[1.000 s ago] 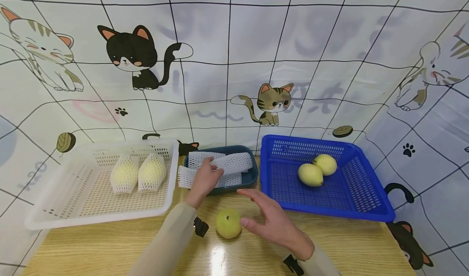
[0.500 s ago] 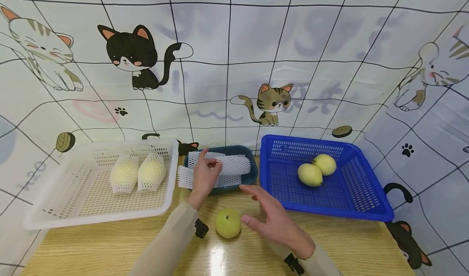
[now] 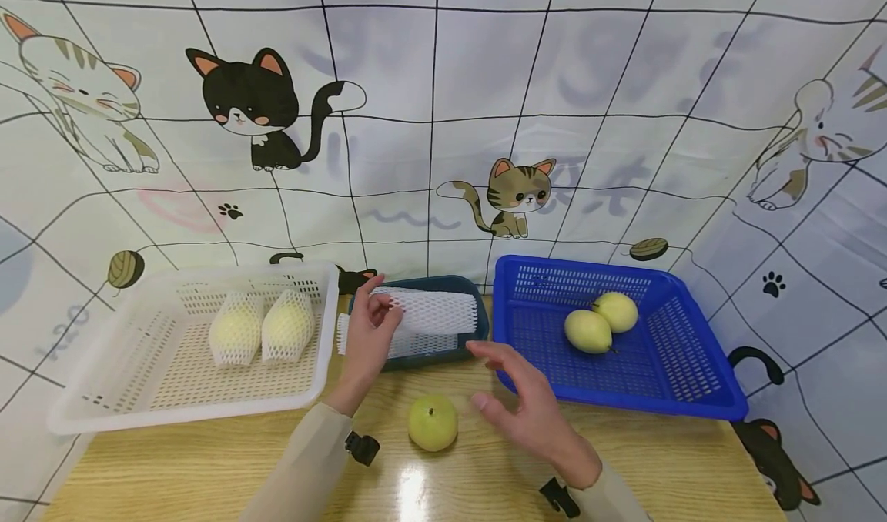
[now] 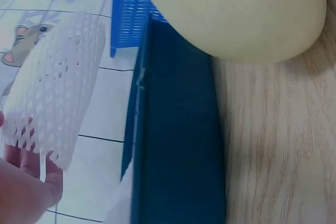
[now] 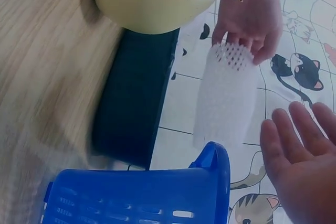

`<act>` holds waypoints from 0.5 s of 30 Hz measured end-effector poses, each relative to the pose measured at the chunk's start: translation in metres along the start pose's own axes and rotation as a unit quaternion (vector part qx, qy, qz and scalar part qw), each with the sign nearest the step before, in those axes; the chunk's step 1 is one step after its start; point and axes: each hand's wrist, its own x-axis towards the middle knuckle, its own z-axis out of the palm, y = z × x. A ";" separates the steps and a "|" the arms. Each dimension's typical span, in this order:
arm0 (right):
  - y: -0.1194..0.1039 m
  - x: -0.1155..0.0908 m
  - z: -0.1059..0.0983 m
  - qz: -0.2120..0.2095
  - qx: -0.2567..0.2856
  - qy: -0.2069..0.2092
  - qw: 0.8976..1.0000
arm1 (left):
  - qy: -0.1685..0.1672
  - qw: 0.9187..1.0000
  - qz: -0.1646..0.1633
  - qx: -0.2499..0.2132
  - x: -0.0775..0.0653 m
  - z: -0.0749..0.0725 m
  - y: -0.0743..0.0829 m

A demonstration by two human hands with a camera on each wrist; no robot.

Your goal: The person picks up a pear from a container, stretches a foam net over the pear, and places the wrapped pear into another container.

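Observation:
My left hand (image 3: 370,326) holds a white foam net sleeve (image 3: 440,312) by its left end, above the dark teal bin (image 3: 473,346). In the right wrist view the raised net sleeve (image 5: 227,95) hangs clear of that bin, its mesh end between the fingers. More foam nets (image 3: 423,345) lie in the bin below. My right hand (image 3: 530,406) is held in the air with fingers extended, touching nothing, right of a yellow-green pear (image 3: 433,423). The pear sits on the table in front of the bin, stem up in the head view.
To the left, a white plastic basket (image 3: 208,413) contains two pears (image 3: 235,329) in foam nets. A blue basket (image 3: 624,400) with two bare pears (image 3: 589,332) stands on the right. Behind everything hangs a cat-patterned sheet (image 3: 416,122). The table (image 3: 173,468) is wood-grained.
The left hand has drawn leftward, bringing the foam net sleeve up and left over the bin. My right hand has shifted slightly right, away from the pear, which stays put.

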 end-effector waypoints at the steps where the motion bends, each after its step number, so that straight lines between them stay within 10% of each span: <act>1: 0.000 0.000 -0.001 -0.009 0.000 0.010 1.000 | -0.008 1.000 0.000 -0.011 -0.001 -0.002 0.002; 9: -0.005 0.007 -0.007 -0.068 -0.003 0.111 0.991 | -0.076 0.995 -0.009 -0.068 -0.014 -0.016 0.017; 15: -0.012 0.011 -0.015 -0.020 0.034 0.141 0.989 | -0.136 0.982 -0.016 -0.131 -0.018 -0.023 0.021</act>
